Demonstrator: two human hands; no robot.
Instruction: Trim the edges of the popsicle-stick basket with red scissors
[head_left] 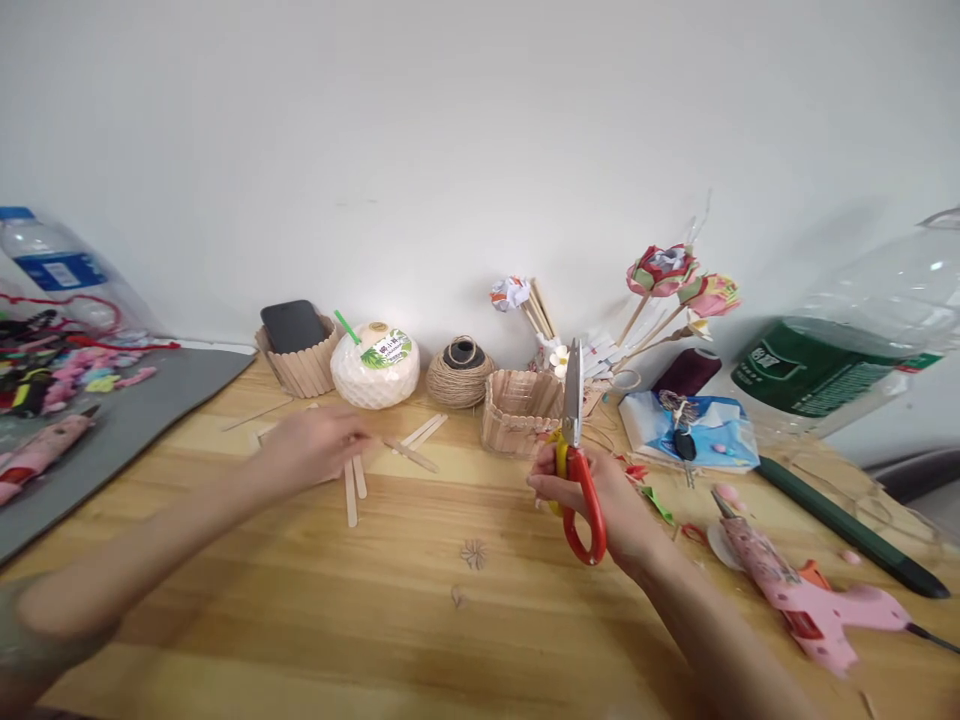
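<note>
My left hand (311,448) is over a loose group of wooden craft sticks (351,492), a little blurred. Its fingers are bent together, and what is between them, if anything, is hidden. More craft sticks (424,432) lie just right of the fingertips. My right hand (616,505) holds a pair of scissors (573,395) upright, blades up and together, with red and yellow handles. Behind the scissors, partly covered by them, stands a small box made of craft sticks (517,415).
Along the wall stand a stick holder (304,365) with a phone, a white coconut (375,375), a twine ball (459,380) and paper flowers (661,270). At right lie a pink glue gun (814,600), keys (684,443) and a large bottle (810,370). A grey mat (172,385) lies left.
</note>
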